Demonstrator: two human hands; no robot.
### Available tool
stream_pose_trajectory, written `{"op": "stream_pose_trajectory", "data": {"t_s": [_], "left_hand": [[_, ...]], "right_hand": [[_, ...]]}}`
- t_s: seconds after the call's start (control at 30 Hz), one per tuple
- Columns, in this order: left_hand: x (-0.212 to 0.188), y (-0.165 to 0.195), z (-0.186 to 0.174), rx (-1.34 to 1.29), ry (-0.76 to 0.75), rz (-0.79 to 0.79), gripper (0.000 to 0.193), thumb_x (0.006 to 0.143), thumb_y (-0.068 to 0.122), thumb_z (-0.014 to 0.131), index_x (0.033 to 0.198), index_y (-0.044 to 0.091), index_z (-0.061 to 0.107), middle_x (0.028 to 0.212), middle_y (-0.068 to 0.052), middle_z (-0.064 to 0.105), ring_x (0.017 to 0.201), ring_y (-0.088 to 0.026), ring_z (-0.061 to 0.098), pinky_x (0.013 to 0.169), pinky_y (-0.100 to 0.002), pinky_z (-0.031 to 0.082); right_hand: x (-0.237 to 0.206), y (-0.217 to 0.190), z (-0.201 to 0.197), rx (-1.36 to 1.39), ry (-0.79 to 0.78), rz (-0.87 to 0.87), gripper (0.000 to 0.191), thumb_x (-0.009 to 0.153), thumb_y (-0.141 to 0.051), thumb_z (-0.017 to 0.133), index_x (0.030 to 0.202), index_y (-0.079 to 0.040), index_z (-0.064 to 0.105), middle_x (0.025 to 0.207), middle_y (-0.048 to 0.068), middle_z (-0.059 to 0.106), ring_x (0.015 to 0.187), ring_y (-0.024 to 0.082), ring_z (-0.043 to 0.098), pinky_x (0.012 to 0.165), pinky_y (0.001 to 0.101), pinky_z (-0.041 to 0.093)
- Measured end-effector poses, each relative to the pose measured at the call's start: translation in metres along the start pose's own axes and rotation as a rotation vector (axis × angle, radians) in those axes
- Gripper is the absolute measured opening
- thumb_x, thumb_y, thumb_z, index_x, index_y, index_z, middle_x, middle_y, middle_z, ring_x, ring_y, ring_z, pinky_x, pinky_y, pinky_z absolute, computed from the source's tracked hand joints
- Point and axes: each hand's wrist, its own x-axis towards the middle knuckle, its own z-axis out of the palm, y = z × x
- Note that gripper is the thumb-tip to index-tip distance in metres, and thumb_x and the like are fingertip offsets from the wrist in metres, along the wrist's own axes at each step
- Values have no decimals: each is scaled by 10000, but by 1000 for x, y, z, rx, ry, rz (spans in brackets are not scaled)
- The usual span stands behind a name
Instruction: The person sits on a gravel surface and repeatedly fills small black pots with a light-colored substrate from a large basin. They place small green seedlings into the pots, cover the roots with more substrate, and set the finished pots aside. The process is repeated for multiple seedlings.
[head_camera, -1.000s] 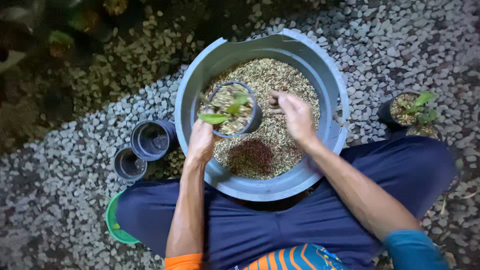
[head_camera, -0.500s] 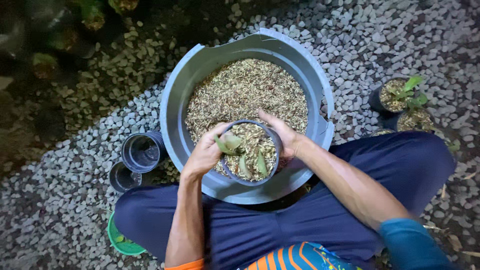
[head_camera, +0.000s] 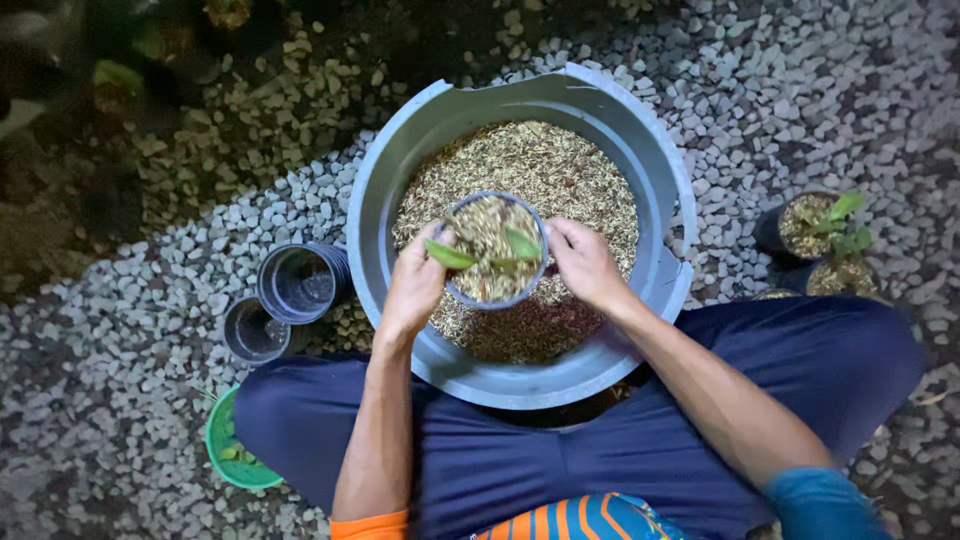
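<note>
A small dark pot (head_camera: 494, 250), filled with husk mix and holding a seedling with green leaves (head_camera: 450, 255), hangs over a big grey tub (head_camera: 395, 180). My left hand (head_camera: 413, 285) grips the pot's left rim and my right hand (head_camera: 585, 262) grips its right rim. The tub (head_camera: 660, 160) is about half full of pale chaff-like planting mix (head_camera: 540, 165), with a darker patch near its front.
I sit cross-legged in dark blue trousers on white gravel. A stack of empty black pots (head_camera: 300, 283) and another empty pot (head_camera: 255, 330) lie left of the tub. A green container (head_camera: 228, 445) sits by my left knee. Two planted pots (head_camera: 815, 222) stand at the right.
Both hands have closed on the pot. The pot came toward me from the tub's middle, then shifted a little back and left, staying upright over the mix.
</note>
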Motion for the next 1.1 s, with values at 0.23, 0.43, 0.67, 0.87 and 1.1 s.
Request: {"op": "stream_pose_trajectory", "data": {"t_s": [0.23, 0.43, 0.67, 0.87, 1.1], "left_hand": [[12, -2, 11, 37, 198, 34, 347, 1062, 268, 552, 1315, 44, 628, 987, -81, 730, 820, -120, 650, 659, -286, 534], [14, -13, 16, -205, 63, -143, 328, 1067, 272, 537, 1280, 29, 594, 960, -97, 701, 742, -144, 690, 608, -294, 633], [15, -23, 15, -120, 85, -120, 328, 1037, 316, 542, 1205, 40, 599, 876, -31, 653, 723, -103, 651, 574, -275, 587], [18, -26, 12, -192, 125, -94, 321, 1046, 346, 568, 1135, 53, 662, 839, 9, 586, 677, -64, 535, 551, -249, 432], [10, -19, 19, -16, 156, -115, 307, 1002, 303, 592, 1120, 24, 643, 886, -37, 665, 782, -135, 668, 633, -271, 534]], "right_hand": [[-19, -34, 1, 449, -176, 29, 438, 1014, -185, 514, 1426, -51, 451, 1003, 58, 723, 735, 143, 704, 604, 290, 629], [-16, -43, -6, 478, -89, 205, 372, 1024, -151, 514, 1320, 73, 537, 789, 105, 708, 616, 199, 736, 567, 307, 635], [-25, -47, -15, 421, -65, 109, 430, 995, -98, 539, 1403, 33, 504, 722, 83, 652, 564, 170, 697, 524, 287, 604], [-28, -46, -17, 424, -118, 82, 421, 991, -69, 546, 1398, 35, 532, 786, 35, 660, 558, 122, 659, 499, 267, 581], [-30, -39, -17, 249, -137, 122, 451, 1001, -104, 540, 1444, -35, 496, 735, 63, 613, 524, 128, 644, 465, 269, 579]]}}
